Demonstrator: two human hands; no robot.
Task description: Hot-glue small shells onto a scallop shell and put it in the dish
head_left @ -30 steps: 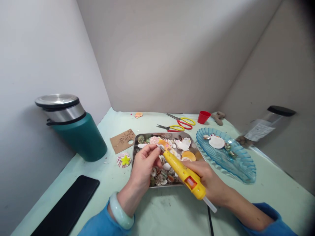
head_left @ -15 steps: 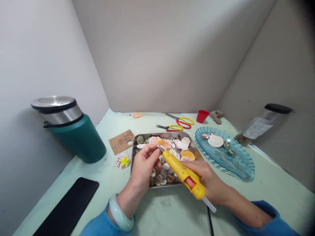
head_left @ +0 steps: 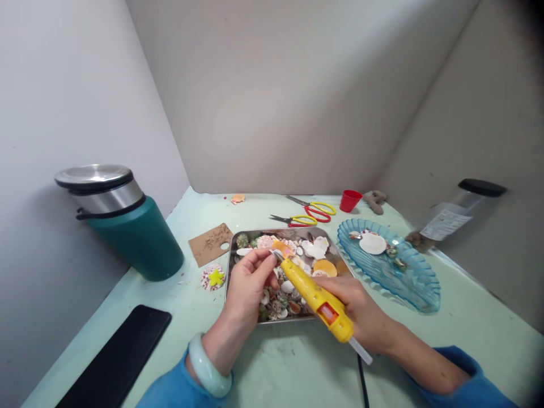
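In my right hand (head_left: 359,309) I grip a yellow hot glue gun (head_left: 317,297), a clear glue stick (head_left: 360,350) poking out of its back end. Its metal nozzle (head_left: 277,255) meets the fingertips of my left hand (head_left: 250,283). Those fingers are pinched together on something small and whitish that is mostly hidden. Both hands are above a metal tray (head_left: 293,321) filled with many seashells (head_left: 278,303), among them white, orange and greenish spiral ones.
A blue shell-shaped dish (head_left: 419,283) holding shells lies right. Behind the tray are two scissors (head_left: 317,209) and a red cup (head_left: 350,200). On the left are a cardboard piece (head_left: 208,245), a round star-topped piece (head_left: 212,277), a green flask (head_left: 140,238) and a phone (head_left: 114,357).
Almost nothing differs. The glue gun's nozzle has shifted very slightly left at my left fingertips, while both hands keep their holds.
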